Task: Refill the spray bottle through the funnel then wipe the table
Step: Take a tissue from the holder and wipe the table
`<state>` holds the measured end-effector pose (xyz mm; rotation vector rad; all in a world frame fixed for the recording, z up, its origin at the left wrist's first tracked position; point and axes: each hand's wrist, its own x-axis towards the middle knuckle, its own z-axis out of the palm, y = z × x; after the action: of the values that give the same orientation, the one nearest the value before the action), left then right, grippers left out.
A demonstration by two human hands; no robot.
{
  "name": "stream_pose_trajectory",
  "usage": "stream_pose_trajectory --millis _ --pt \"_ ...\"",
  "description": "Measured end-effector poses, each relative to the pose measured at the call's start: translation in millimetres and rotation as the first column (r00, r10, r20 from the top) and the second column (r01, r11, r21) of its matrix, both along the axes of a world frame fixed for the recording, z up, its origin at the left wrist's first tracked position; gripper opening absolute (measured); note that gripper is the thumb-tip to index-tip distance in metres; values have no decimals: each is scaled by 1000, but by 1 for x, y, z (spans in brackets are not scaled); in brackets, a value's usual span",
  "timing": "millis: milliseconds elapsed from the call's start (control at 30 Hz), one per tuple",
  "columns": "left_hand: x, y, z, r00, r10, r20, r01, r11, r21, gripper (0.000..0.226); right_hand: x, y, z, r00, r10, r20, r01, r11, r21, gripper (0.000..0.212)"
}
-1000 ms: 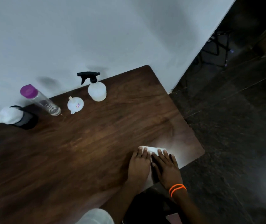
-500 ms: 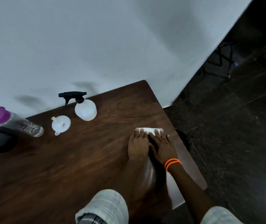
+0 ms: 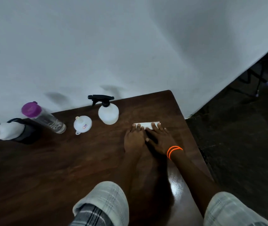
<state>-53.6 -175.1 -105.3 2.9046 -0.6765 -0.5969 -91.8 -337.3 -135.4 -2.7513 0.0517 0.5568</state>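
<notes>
Both hands flat on a folded white cloth point(image 3: 146, 124) on the tabletop point(image 3: 64, 160), now further up toward the wall than 0.5 s ago, close to the spray bottle; a second ago the cloth was down by the near right edge. Left hand point(image 3: 134, 139) palm down, fingers point(image 3: 137, 128) straight and pressed together, tips on the cloth's left part. Right hand point(image 3: 160, 138) palm down beside it, fingers slightly spread over the cloth's right part, thumb touching the left hand. Neither pinches anything; both just press. Two orange bands point(image 3: 173, 151) on the right wrist. Light checked sleeves point(image 3: 107, 203) at the bottom.

Spray bottle point(image 3: 108, 114) upright just left of the cloth near the wall point(image 3: 130, 46), white round body, black trigger head on; fill level cannot be told. White funnel point(image 3: 82, 124) upside down on the tabletop left of it, small sticker on it, unreadable. Clear bottle point(image 3: 46, 119) with purple cap, tilted in this wide view, white print on it unreadable; contents unclear. Black cup point(image 3: 25, 132) at far left with a white wad point(image 3: 7, 130) stuffed in its mouth. The bottles, funnel and cup sit in the same row as before.
</notes>
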Motion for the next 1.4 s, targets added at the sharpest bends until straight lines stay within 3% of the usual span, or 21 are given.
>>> stream_pose_trajectory --millis 300,533,733,867,933,1033,1133,1233,1300,1400 --pt "-38 122 1 996 71 -60 -70 997 15 56 -32 105 2 983 183 14 -183 983 -2 60" --pt "-122 216 -5 994 95 -57 -100 992 -80 55 -95 181 7 955 297 17 -297 955 20 54" --pt "-186 268 1 993 99 -68 -103 993 -56 56 -149 236 6 942 334 21 -335 942 33 50" --pt "-197 294 3 995 58 -76 -57 998 20 58 -156 257 25 982 188 -21 -184 973 142 48" --pt "-197 300 7 995 77 -70 -74 997 38 61 -150 266 41 999 -31 -16 34 964 264 43" --pt "-199 304 16 989 138 -61 -133 988 77 59 -137 276 60 940 -334 -74 341 896 285 36" --pt "-197 300 20 983 171 -65 -169 985 37 61 -128 284 67 922 -377 -82 385 883 267 35" --pt "-192 290 26 966 254 -41 -257 959 -118 64 -124 292 76 917 -390 -80 397 883 251 31" --pt "-189 282 27 917 376 -133 -399 874 -278 65 -125 298 74 909 -401 -115 417 866 275 31" --pt "-184 275 26 812 516 -274 -584 729 -357 65 -127 303 69 895 -407 -183 445 849 286 35"
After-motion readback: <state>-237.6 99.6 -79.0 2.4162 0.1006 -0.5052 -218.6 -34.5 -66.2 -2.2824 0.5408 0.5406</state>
